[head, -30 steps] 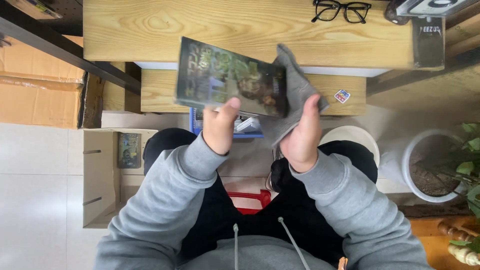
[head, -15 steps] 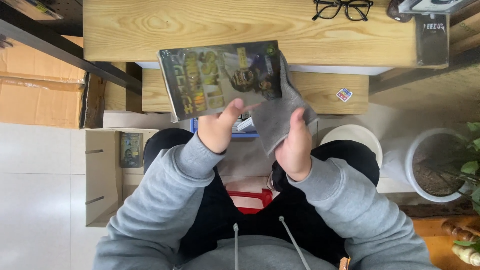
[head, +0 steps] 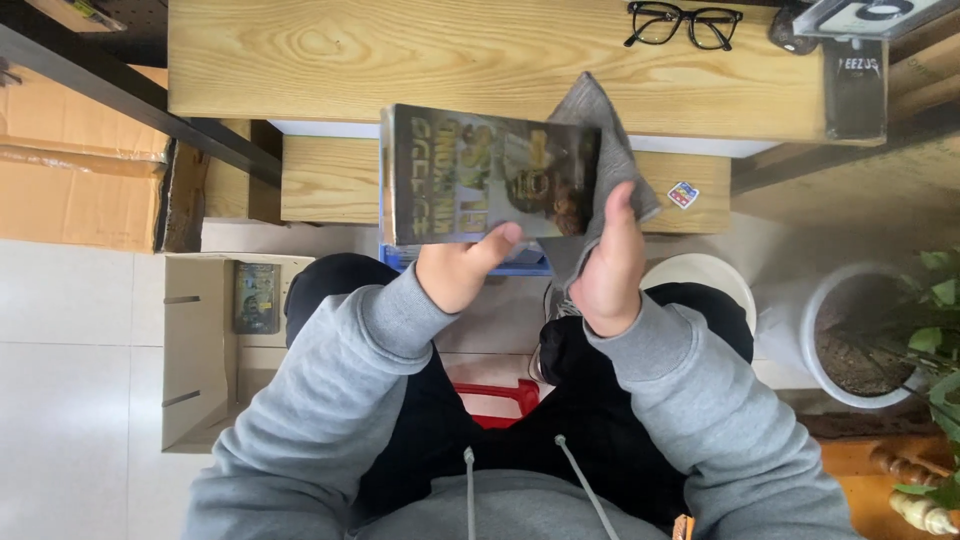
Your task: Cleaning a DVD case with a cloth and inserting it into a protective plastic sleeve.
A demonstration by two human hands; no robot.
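Observation:
My left hand (head: 462, 272) grips the lower edge of a glossy dark book (head: 480, 175), thumb on its cover, holding it up flat before me above my lap. My right hand (head: 610, 265) presses a grey cloth (head: 610, 150) against the book's right side; the cloth drapes over my fingers and sticks up past the book's top corner. Both arms wear grey sleeves. Below the hands are my dark trousers.
A light wooden desk (head: 420, 50) lies ahead with black glasses (head: 683, 22) and a dark device (head: 855, 88) on it. An open cardboard box (head: 200, 350) with a book inside stands left, a white plant pot (head: 850, 340) right, a red item (head: 497, 400) on the floor.
The book has swung from a leftward tilt to level and shifted right. My right hand with the cloth has moved up along the book's right edge.

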